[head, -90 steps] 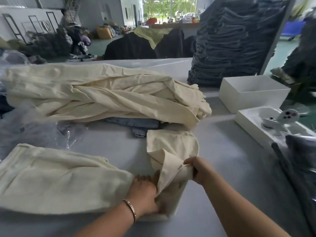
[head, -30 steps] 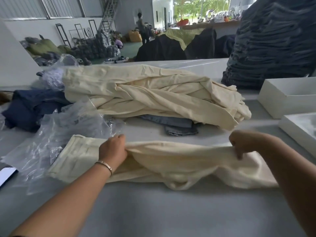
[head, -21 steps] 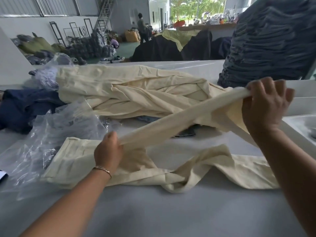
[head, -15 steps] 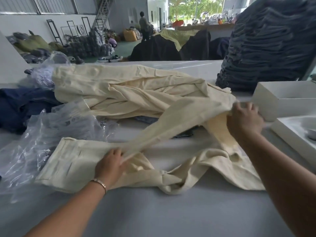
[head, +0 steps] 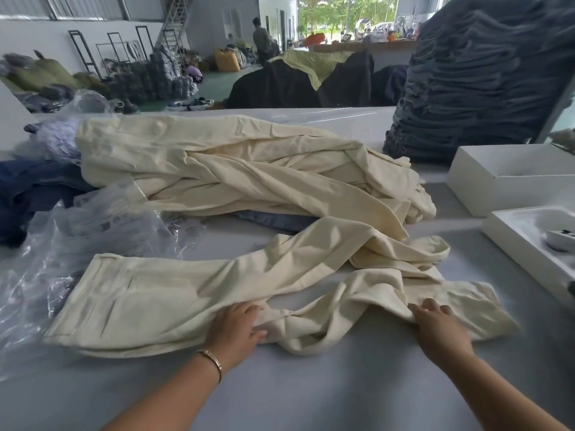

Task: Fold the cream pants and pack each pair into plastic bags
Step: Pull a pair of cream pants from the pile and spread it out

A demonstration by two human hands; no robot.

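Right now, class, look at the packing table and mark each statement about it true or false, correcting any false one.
1. Both hands rest on the cream pants nearest the camera. True: left hand, right hand.
2. Those pants are already inside a plastic bag. False: they lie bare on the table; the plastic bags are to their left.
3. The bracelet is on the right wrist. False: the left.
4. A pile of cream pants lies behind.
True.
5. The white box is at the left.
False: right.

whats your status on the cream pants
Left hand and right hand flat on cream pants. Legs twisted, unfolded. Plastic bags beside, left.
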